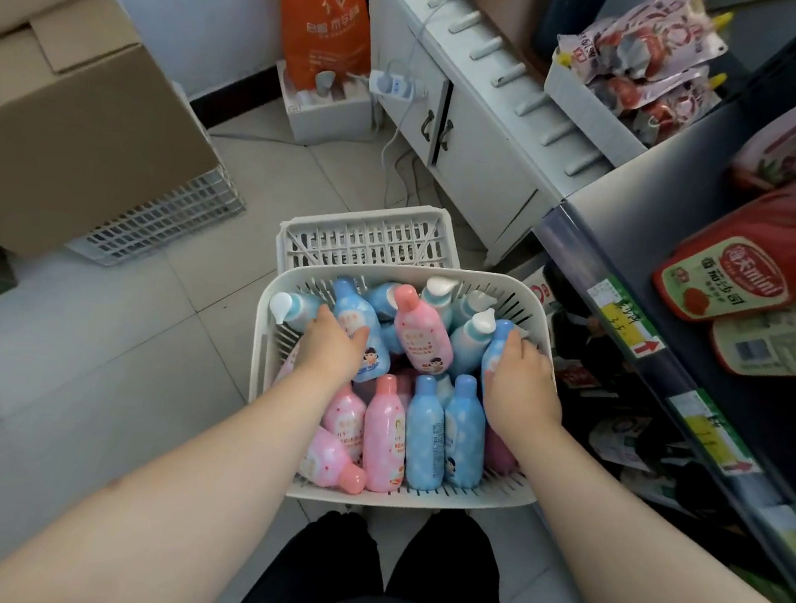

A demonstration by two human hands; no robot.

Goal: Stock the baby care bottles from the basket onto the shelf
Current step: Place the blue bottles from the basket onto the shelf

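Basket: white slotted plastic basket (414,498), lower centre of the frame, just left of the dark store shelf with yellow-green price tags (668,378). It's packed with pink and blue plastic baby care bottles (384,432), none on the shelf yet.
Left hand (332,348): fingers curled round a blue cartoon-label bottle (359,319) at the basket's left side.
Right hand (519,387): wrapped over another blue bottle (499,346) by the right wall.
Behind: white slatted crate (368,239) right up against the basket's far side; brown cardboard box (61,118) in the upper left.
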